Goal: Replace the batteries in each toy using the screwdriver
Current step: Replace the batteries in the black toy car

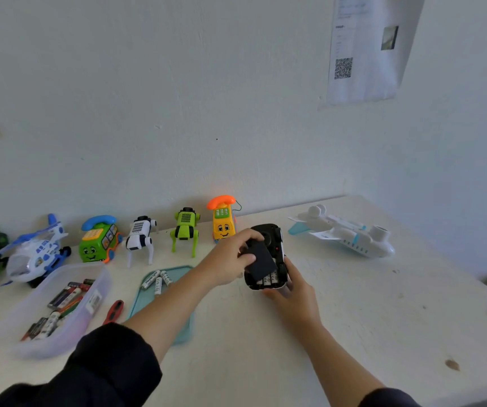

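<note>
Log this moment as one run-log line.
left hand: holds battery cover over toy car | right hand: grips toy car, upside down | batteries: seated in car | screwdriver: on table, untouched

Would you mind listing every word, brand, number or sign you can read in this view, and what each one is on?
"Heybright": seemingly, on a white battery in the teal tray; small, so uncertain.
QR code, a sign without words, on the paper sheet on the wall.
Printed lines on that sheet: too blurred to read.
Labels on the batteries in the clear tub: too small to read.
Keys on the yellow toy phone: unreadable.
</note>
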The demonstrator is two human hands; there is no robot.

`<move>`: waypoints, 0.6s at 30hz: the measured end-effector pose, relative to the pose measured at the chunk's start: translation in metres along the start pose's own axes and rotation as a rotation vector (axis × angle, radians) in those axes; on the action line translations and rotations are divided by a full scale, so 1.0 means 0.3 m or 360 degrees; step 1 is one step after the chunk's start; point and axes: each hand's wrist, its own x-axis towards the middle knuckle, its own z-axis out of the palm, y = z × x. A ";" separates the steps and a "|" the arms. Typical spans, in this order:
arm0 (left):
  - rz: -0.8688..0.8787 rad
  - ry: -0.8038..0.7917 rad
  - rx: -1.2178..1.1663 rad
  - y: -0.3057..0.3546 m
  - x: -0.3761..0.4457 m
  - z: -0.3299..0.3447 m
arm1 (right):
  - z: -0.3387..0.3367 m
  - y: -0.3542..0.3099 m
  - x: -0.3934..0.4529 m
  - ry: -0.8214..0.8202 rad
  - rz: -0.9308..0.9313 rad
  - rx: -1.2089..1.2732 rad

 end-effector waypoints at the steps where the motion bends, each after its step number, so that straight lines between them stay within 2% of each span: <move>1: 0.0025 -0.0007 0.0024 0.005 0.005 0.009 | -0.003 -0.001 0.001 -0.0003 -0.0004 -0.0022; 5: 0.0045 -0.0048 0.0128 0.012 0.027 0.030 | -0.011 0.004 0.007 -0.0023 0.0006 -0.0077; 18: -0.0067 -0.0077 0.0005 -0.011 0.034 0.057 | -0.006 0.027 0.019 -0.0011 -0.0019 -0.0110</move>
